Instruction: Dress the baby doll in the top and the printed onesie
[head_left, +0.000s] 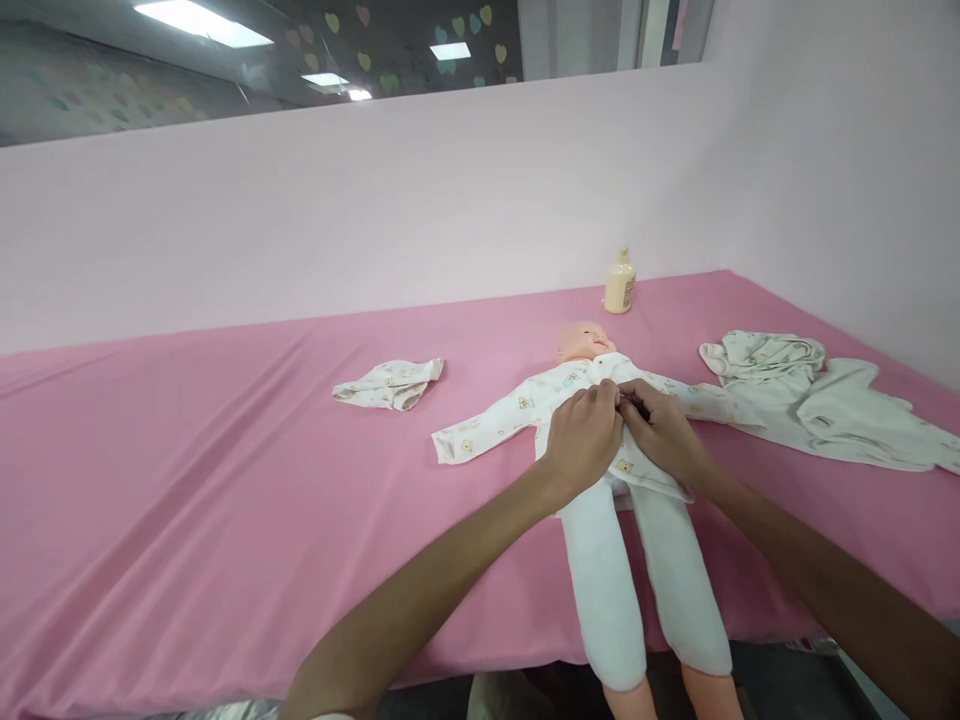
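A baby doll [585,341] lies on its back, its legs reaching past the near edge of the bed. It wears a white long-sleeved baby shirt [491,425] printed with small bears, and white trousers [604,575]. Over the chest, my left hand [589,432] is closed with its fingertips pinching the shirt front. Close against it, my right hand [664,425] also pinches the shirt's front edge, the fingertips of both hands meeting. The exact bit of cloth or fastener between the fingers is hidden.
A pink sheet [262,500] covers the bed. To the left of the doll lies a small printed white cloth item [390,385]. A cream pump bottle [620,283] stands behind the doll's head. Crumpled white clothes [847,410] lie at right, near the wall [885,200].
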